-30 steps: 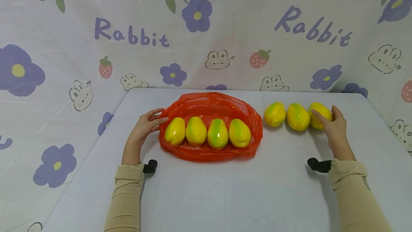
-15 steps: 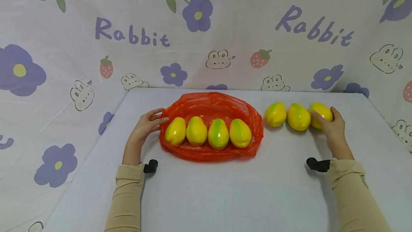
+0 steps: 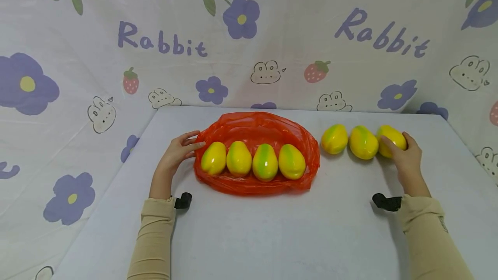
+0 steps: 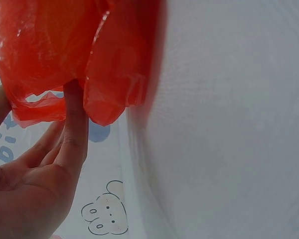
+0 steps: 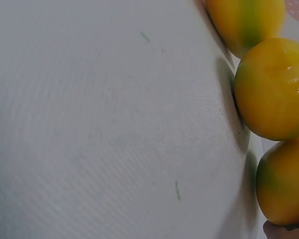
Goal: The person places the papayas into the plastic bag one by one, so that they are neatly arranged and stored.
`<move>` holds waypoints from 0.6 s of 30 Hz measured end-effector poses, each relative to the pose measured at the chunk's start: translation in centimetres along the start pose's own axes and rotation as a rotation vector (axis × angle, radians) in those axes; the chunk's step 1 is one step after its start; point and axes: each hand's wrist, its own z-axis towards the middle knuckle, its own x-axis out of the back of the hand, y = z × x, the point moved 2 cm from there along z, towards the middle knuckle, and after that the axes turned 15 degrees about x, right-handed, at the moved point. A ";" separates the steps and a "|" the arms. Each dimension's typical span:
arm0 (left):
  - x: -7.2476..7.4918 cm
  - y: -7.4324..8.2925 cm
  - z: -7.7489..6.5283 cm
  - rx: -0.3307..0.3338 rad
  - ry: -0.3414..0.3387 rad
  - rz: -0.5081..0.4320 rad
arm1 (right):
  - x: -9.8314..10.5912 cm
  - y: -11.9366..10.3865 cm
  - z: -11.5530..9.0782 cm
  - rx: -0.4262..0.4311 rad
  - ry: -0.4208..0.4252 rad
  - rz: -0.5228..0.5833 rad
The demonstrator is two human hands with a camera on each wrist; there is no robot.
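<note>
A red plastic bag [image 3: 253, 131] lies spread on the table, with several glossy yellow papayas [image 3: 266, 162] in a row on it. My left hand [image 3: 177, 152] touches the bag's left edge with spread fingers. In the left wrist view, the fingers [image 4: 74, 134] reach up against the bag [image 4: 45, 40], thumb and fingers apart. To the right of the bag, my right hand [image 3: 408, 159] holds the rightmost papaya [image 3: 389, 131] of three, thumb on its near side and fingers on its right. Only a fingertip [image 5: 289, 231] shows under that papaya [image 5: 284, 184] in the right wrist view.
Two more papayas, the left one [image 3: 334, 139] and the middle one [image 3: 363, 142], sit between the bag and my right hand. Beneath everything is a white table [image 3: 280, 237]. A patterned cloth [image 3: 292, 20] hangs behind it. Each wrist carries a black camera mount [image 3: 385, 202].
The whole scene has shifted slightly right and down in the head view. Both hands keep their places at the bag and the rightmost papaya.
</note>
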 end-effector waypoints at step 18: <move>-0.3 0.6 -0.8 0.010 -0.007 0.004 | 0.9 -1.5 -0.2 0.003 0.086 0.045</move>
